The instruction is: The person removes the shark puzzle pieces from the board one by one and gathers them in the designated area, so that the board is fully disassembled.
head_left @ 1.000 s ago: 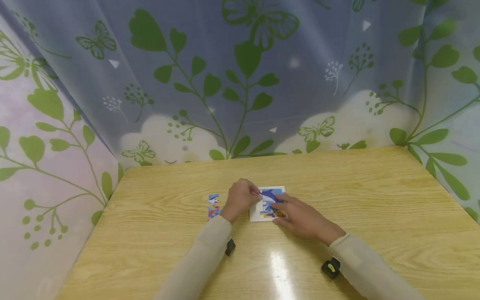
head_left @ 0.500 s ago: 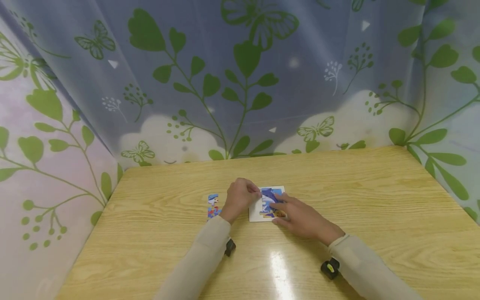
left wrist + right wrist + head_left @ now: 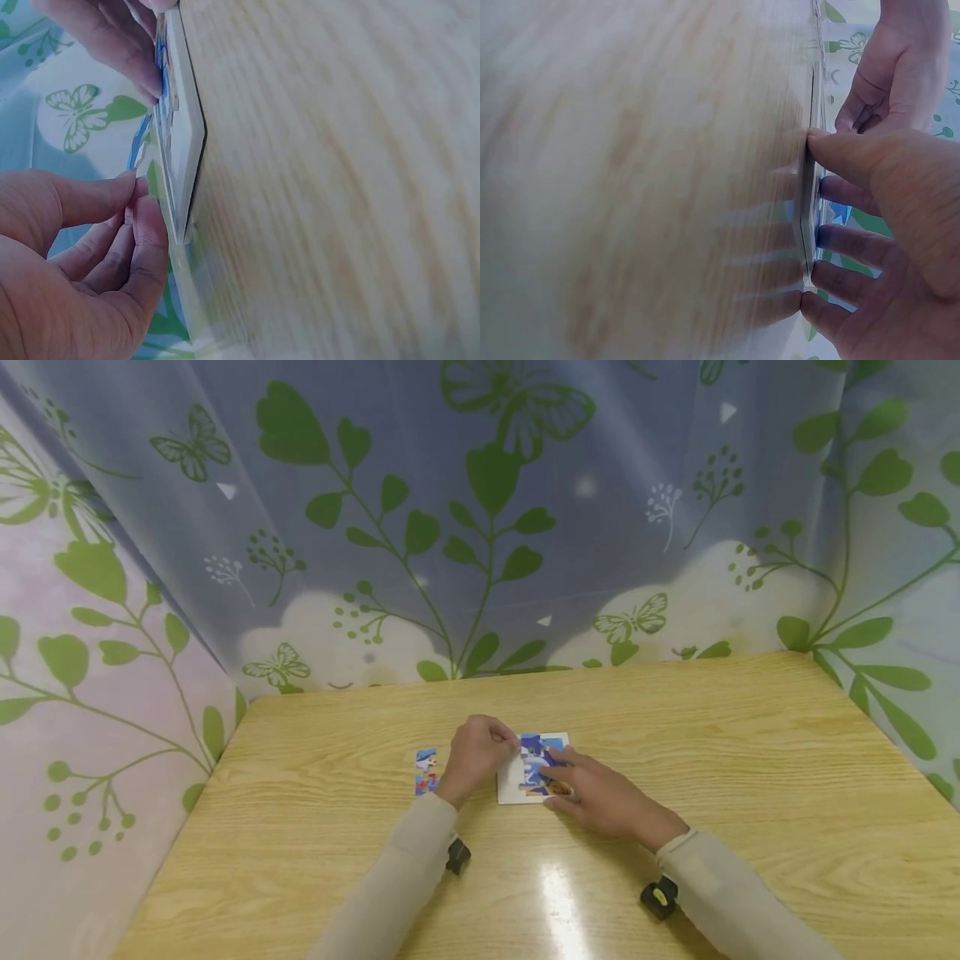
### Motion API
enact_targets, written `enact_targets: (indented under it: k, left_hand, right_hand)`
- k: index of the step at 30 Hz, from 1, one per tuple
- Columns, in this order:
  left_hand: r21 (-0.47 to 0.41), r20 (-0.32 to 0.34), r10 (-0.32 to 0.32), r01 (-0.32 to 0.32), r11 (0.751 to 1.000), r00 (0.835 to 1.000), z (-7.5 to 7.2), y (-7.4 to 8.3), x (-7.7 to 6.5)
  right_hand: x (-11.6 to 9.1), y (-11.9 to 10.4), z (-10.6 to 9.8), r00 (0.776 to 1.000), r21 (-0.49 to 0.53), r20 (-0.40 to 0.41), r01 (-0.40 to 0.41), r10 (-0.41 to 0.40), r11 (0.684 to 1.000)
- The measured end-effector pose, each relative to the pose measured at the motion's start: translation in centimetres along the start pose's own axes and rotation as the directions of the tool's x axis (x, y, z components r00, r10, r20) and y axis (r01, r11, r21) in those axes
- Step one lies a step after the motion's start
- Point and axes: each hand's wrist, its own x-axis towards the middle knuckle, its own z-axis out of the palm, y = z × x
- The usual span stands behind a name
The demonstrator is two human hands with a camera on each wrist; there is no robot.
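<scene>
A jigsaw puzzle board (image 3: 509,789) with a white frame and a blue sea picture lies on the table. My left hand (image 3: 477,757) is over its left side. Between left thumb and index finger I pinch a thin blue-and-white puzzle piece (image 3: 139,141), raised on edge above the board in the left wrist view. The right hand (image 3: 611,795) rests on the board's right part with fingers spread; in the right wrist view its thumb (image 3: 832,146) touches the near edge. Its fingers hide part of the picture.
Several loose puzzle pieces (image 3: 426,770) lie left of the board, partly behind my left forearm. The wooden table (image 3: 750,760) ends at a patterned curtain (image 3: 390,527) at the back and sides. Black wrist cameras (image 3: 660,897) sit at both sleeves.
The pinched piece has turned and tipped over the board's upper left, showing more of its face. My left hand has shifted slightly; the right hand has stayed in place.
</scene>
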Motion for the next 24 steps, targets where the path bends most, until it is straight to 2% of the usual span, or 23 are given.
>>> enact_targets:
  k: [9, 24]
  left_hand:
    - [0.009, -0.009, -0.029, 0.029, 1.0, 1.0, -1.7, -0.8, -0.5]
    - [-0.013, -0.049, -0.074, 0.074, 0.997, 0.996, -4.9, -3.5, -1.5]
  right_hand:
    - [0.0, 0.0, 0.1, 1.0, 0.008, 0.003, -0.008, 0.008, 1.0]
    - [-0.1, 0.1, 0.1, 1.0, -0.006, -0.003, 0.011, -0.011, 1.0]
